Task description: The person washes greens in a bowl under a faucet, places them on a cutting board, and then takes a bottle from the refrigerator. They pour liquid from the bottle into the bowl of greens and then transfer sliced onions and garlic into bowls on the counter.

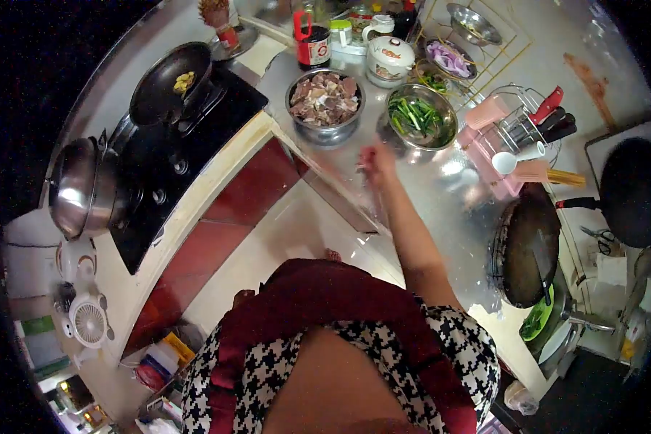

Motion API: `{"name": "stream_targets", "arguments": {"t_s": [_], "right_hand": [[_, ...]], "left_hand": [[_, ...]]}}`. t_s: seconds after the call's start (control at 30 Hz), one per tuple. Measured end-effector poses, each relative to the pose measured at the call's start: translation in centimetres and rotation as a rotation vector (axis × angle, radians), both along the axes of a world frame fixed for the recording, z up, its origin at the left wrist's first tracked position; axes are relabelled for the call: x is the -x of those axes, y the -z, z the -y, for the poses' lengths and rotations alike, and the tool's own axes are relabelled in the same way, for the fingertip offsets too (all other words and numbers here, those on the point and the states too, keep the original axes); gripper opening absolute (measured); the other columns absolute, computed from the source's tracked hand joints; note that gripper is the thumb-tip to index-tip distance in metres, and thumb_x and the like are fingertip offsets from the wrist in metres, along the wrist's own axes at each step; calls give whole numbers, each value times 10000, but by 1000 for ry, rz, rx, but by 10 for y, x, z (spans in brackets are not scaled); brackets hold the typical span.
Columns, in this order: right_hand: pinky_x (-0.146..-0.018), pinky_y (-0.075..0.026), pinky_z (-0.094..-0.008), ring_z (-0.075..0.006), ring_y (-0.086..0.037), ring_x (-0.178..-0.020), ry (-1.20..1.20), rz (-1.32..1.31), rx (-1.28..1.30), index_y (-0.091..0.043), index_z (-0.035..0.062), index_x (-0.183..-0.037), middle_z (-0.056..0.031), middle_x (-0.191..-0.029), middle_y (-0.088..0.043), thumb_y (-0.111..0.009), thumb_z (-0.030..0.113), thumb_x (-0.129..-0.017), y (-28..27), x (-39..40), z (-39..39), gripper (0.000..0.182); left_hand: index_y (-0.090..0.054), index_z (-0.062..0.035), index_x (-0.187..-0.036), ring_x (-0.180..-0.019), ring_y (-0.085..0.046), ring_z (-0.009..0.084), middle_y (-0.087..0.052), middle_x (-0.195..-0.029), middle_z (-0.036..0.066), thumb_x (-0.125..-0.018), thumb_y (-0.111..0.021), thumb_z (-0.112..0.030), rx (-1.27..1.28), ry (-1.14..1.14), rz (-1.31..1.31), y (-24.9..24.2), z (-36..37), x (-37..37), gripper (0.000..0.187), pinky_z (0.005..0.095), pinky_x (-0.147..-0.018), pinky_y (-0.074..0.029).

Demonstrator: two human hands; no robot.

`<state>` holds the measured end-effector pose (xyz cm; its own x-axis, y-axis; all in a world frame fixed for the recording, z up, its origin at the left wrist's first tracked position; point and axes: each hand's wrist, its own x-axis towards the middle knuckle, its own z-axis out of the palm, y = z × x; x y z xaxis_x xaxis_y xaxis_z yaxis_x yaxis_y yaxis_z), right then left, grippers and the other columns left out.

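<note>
My right hand (375,163) is over the metal counter, between two metal bowls and nearer to me than both. Its fingers look bent but are smeared, so I cannot make out whether anything is in them. To its upper left, a steel bowl (328,137) holds chopped raw meat (325,100). On the upper right, another steel bowl (441,137) contains cut green vegetables (415,116). A small skin-coloured patch at the left edge of my dark red apron (325,289) may be my left hand (244,296); its fingers are hidden.
At left, a wok (159,90) with yellowish pieces sits on the black stove (159,163). A lidded white pot (390,61) and a red-labelled bottle (313,50) stand behind the bowls. Right of them are a knife rack (517,119) and a large dark wok (528,246) near the sink.
</note>
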<state>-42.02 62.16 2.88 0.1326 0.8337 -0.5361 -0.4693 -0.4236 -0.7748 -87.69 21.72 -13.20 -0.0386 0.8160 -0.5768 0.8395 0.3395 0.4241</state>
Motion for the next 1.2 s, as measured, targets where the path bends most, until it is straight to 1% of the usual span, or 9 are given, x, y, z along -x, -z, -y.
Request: {"name": "stream_targets", "arguments": {"t_s": [0.1,0.17,0.3,0.5,0.63,0.73,0.9,1.0,1.2], "right_hand": [[-433,-471,-290,-202,-566,-534,-182,-42,-59,-386,58,-1106,-118,-760,-596,-511,362,-869,-30,55,-10,405],[-456,-508,-340,-249,-613,-632,-228,-48,-123,-227,109,-1232,-153,-867,-598,-474,307,-887,-35,78,-27,469],[-521,-550,-440,-326,-631,-732,-261,-270,-80,-180,87,-1288,-236,-994,-545,-425,202,-883,-35,89,-44,487],[-490,-547,-469,-365,-620,-673,202,-215,-71,-225,24,-1266,-253,-1001,-536,-399,59,-832,-50,112,-54,469],[-453,-537,-363,-308,-634,-596,202,-220,-81,-305,-6,-1228,-201,-885,-602,-448,136,-833,-29,99,-63,444],[-470,-545,-493,-385,-615,-657,189,-339,-212,-241,21,-1263,-260,-982,-538,-404,0,-804,-10,82,-79,487],[-495,-555,-474,-344,-624,-672,329,-322,-116,-273,115,-1232,-227,-921,-549,-441,25,-831,-31,86,-89,443],[-518,-558,-458,-313,-627,-693,108,-297,-142,-311,97,-1197,-188,-920,-553,-492,85,-852,-27,87,-86,391],[-494,-516,-302,-189,-579,-571,-377,-159,-220,-518,30,-848,-110,-720,-564,-528,231,-873,-7,102,-26,203]], "left_hand": [[-565,-41,-861,-794,-542,286,-569,-840,114,-757,-510,-132,3,5,25,9,-13,-3,149,363,-679,-456],[-568,-41,-867,-806,-542,285,-571,-851,115,-762,-509,-143,5,7,39,10,-24,-7,158,363,-686,-456],[-573,-41,-879,-828,-544,285,-575,-875,117,-771,-508,-166,2,7,57,7,-41,-11,178,365,-700,-458],[-582,-41,-897,-862,-547,284,-581,-911,120,-785,-507,-201,8,-8,75,10,-47,-15,210,366,-720,-460],[-588,-41,-909,-884,-549,283,-586,-935,122,-794,-506,-224,15,-33,76,11,-39,-15,231,368,-734,-462],[-593,-41,-917,-901,-550,283,-589,-953,124,-801,-505,-242,29,-58,71,12,-31,-15,248,369,-745,-463],[-600,-41,-932,-929,-553,282,-594,-982,126,-813,-504,-271,61,-96,62,10,-17,-14,276,370,-762,-465],[-604,-41,-941,-946,-554,282,-597,-1000,128,-820,-503,-288,68,-149,63,11,-8,-16,293,371,-772,-466],[-613,-41,-959,-980,-557,281,-603,-1036,131,-834,-501,-323,40,-458,123,-25,-19,-42,328,373,-793,-468]]}}
